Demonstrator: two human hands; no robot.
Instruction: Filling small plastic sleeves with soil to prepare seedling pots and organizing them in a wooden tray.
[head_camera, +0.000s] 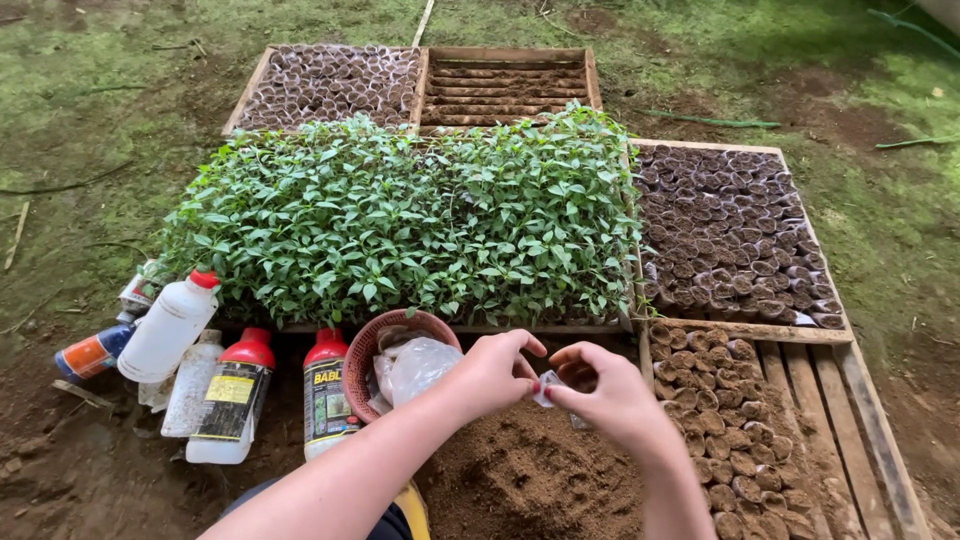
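Clear packet (547, 388) half-hidden between fingertips (556, 393)

At lower left of the frame you have a cluster of bottles: a white one with a red cap (170, 325) tilted, a white bottle with a yellow-and-black label (232, 398), a red-capped bottle with a dark label (326, 395) beside the basket, and an orange-and-blue labelled bottle (92, 353) lying flat. Between your hands at lower centre sits a small clear packet (546, 388). A crumpled clear plastic bag (415, 367) lies in the basket.
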